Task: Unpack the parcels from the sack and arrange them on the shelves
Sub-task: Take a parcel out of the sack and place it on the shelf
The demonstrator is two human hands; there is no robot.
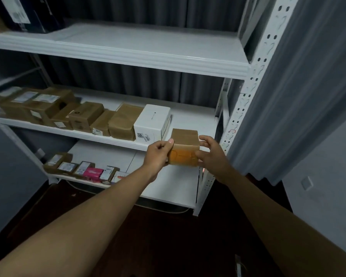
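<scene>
- Head view: both hands hold a small brown cardboard parcel (185,149) at the front edge of the middle shelf (196,118), near its right end
- The left hand (158,154) grips the parcel's left side, fingers curled, thumb pressed against the upper left corner
- The right hand (209,151) grips the right side, fingers wrapped over the top right edge and thumb against the front face
- The parcel is taped with brown tape; its front face looks more orange than its top
- Whether its base rests on the shelf or hangs just in front of the edge I cannot tell
- Just left of the parcel stands a white box (152,122) with a printed code on its front, at the front edge of the same shelf
- Left of the white box a row of brown parcels (68,112) runs along the middle shelf toward its left end, several bearing white labels
- The lower shelf (168,186) carries a row of smaller packets (84,168) along its front left edge, one of them bright pink (93,173)
- The top shelf (148,47) holds a dark box (28,13) at its far left corner
- The rack's white perforated upright (254,80) rises at the right; grey curtain (308,96) hangs behind and beside it
- The floor (168,226) below is dark wood
</scene>
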